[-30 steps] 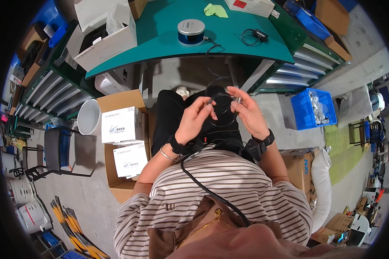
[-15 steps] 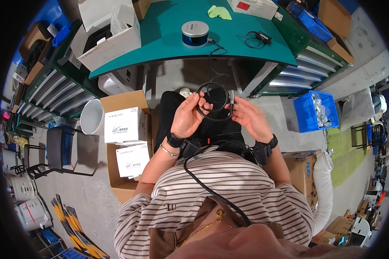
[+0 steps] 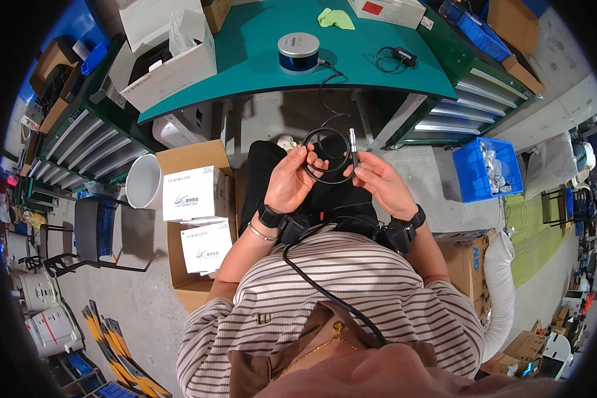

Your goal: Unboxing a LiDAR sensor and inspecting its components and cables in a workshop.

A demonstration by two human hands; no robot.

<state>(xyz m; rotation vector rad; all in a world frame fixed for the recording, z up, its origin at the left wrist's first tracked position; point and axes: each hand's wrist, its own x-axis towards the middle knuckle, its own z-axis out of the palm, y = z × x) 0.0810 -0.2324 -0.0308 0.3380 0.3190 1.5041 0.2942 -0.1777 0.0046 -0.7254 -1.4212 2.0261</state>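
Observation:
A black cable (image 3: 322, 180), looped into a coil, hangs above my lap between both hands. My left hand (image 3: 292, 176) pinches the coil's left side between thumb and fingers. My right hand (image 3: 381, 182) grips the cable just below its silver metal connector (image 3: 352, 140), which points up and away from me. From the coil the cable runs up over the table edge to a round sensor (image 3: 298, 53) with a silver top and a dark blue band, standing on the green table (image 3: 259, 40).
On the table lie a small black cabled box (image 3: 404, 57), a light green cloth (image 3: 336, 18) and an open white box (image 3: 179, 66). At my left, a carton (image 3: 179, 265) holds white boxes (image 3: 191, 192) beside a white bin (image 3: 143, 180). A blue crate (image 3: 487, 169) stands right.
My right hand has shifted its hold on the cable, and the silver connector now stands higher, with more of it showing. My left hand has stayed nearly in place.

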